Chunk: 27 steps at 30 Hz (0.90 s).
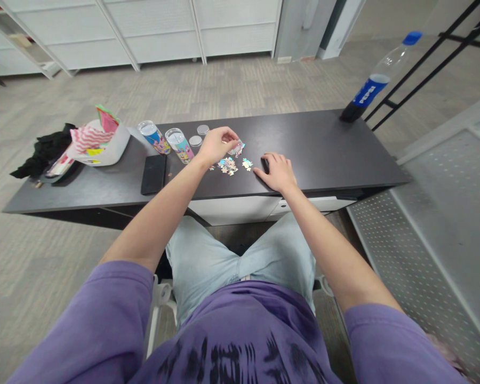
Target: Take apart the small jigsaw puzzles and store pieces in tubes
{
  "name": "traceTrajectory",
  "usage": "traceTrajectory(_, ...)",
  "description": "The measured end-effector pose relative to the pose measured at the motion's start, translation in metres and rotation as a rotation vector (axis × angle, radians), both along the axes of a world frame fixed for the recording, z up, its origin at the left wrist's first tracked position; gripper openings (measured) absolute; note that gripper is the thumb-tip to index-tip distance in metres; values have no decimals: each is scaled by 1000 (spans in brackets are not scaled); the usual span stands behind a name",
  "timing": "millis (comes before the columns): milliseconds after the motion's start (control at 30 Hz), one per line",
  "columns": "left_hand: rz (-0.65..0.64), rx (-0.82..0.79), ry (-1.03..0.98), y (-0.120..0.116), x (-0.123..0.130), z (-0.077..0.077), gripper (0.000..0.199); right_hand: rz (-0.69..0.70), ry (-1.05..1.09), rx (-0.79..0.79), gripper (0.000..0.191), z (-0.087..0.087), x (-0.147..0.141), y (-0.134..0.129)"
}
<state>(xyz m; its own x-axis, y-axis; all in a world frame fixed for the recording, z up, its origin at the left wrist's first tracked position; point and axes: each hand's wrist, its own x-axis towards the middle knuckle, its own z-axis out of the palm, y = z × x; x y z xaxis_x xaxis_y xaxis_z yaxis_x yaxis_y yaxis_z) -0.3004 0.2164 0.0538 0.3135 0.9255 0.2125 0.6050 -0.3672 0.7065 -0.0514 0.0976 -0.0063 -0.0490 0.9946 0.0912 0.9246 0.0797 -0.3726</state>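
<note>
Small jigsaw pieces point(228, 166) lie in a loose pile on the dark table point(316, 144), with a small joined cluster point(247, 164) to the right of them. My left hand point(220, 144) hovers over the pieces, its fingers curled and its fingertips at some pieces point(237, 148) behind the pile; what it pinches, if anything, is too small to name. My right hand point(277, 171) rests on the table right of the cluster, fingers spread, beside or over a dark object point(265, 166) that is partly hidden.
Two printed cans point(179, 145), two round silver lids point(196, 141) and a black phone point(153, 174) are on the left. Further left stand a white basket point(122, 144) and black cloth point(44, 152). A Pepsi bottle point(370, 90) stands at the back right.
</note>
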Motion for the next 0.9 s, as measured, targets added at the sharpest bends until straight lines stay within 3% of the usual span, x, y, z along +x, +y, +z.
traceTrajectory(133, 8, -12, 100, -4, -6, -4, 19, 0, 1, -5, 64, 2, -1, -1)
traceTrajectory(367, -18, -21, 340, -5, -9, -23, 46, -8, 4, -15, 69, 5, -2, -2)
traceTrajectory(533, -47, -6, 471, -10, 3, -34, 44, -4, 8, -12, 71, 6, -2, -3)
traceTrajectory(667, -82, -5, 473, -12, 12, -36, 31, -5, 10, -8, 71, 6, -2, -3)
traceTrajectory(900, -49, -61, 307, -2, 11, -33, 34, -7, 19, -8, 70, 2, 0, -1)
